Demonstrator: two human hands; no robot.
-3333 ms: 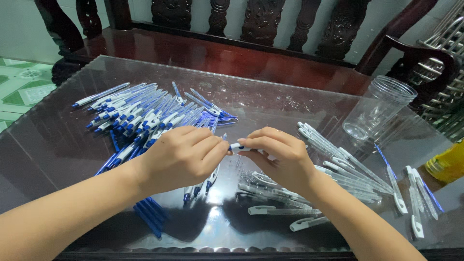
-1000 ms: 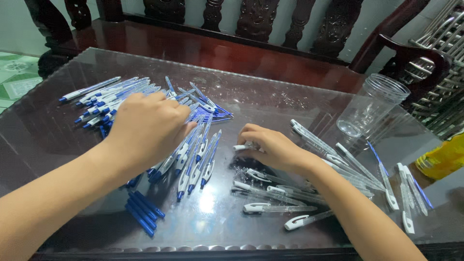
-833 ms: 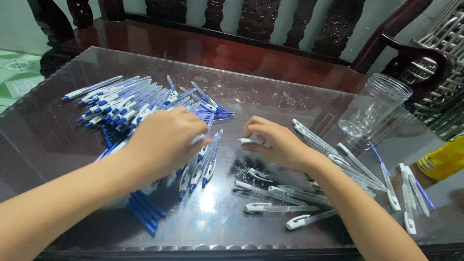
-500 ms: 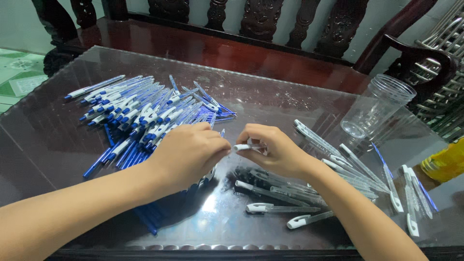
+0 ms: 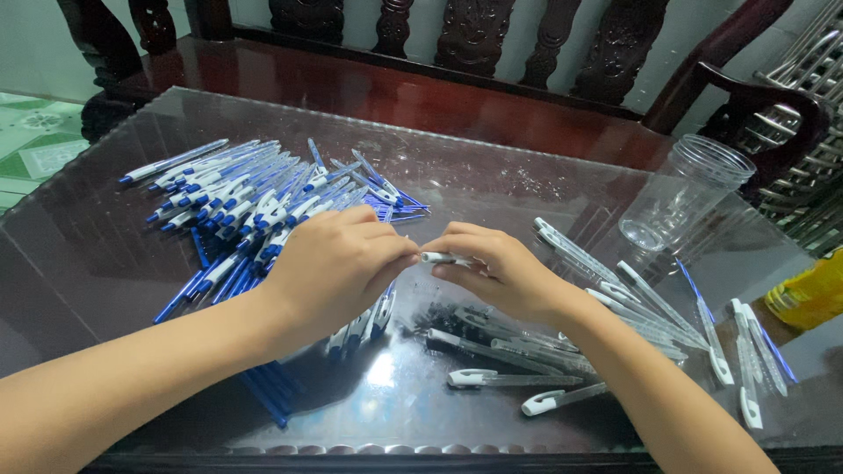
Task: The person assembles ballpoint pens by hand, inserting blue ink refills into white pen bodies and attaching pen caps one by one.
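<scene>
My left hand (image 5: 338, 268) and my right hand (image 5: 496, 268) meet over the middle of the glass-topped table (image 5: 527, 189). Between their fingertips they pinch one small white pen part (image 5: 436, 258), most of it hidden by the fingers. Behind and under my left hand lies a heap of blue-and-white pens (image 5: 255, 206). To the right of my right hand lie several clear pen barrels with white clips (image 5: 615, 307).
A clear plastic cup (image 5: 680, 193) stands at the table's back right. A yellow object (image 5: 812, 294) sits at the right edge. Thin blue refills (image 5: 263, 395) lie near the front under my left forearm. A dark carved wooden bench (image 5: 421, 83) runs behind the table.
My left hand left the pen heap and came right to meet my right hand. Both now pinch the white pen part at the middle.
</scene>
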